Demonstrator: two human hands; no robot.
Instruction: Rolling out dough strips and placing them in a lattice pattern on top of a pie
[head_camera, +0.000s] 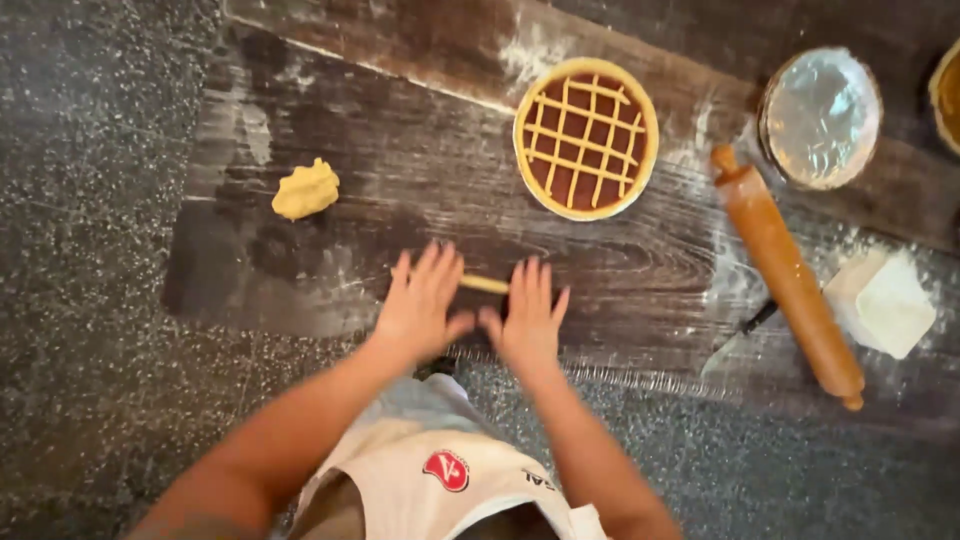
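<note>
My left hand and my right hand lie flat, fingers spread, on a thin yellow dough rope on the dark wooden board. Only the short stretch of the rope between the hands shows. A lump of yellow dough sits to the far left. Behind the hands stands a round tart with dark filling and a dough lattice.
A wooden rolling pin lies at the right, with a knife beside it and a white flour heap. A foil pie tin stands at the back right. The board rests on a speckled dark counter.
</note>
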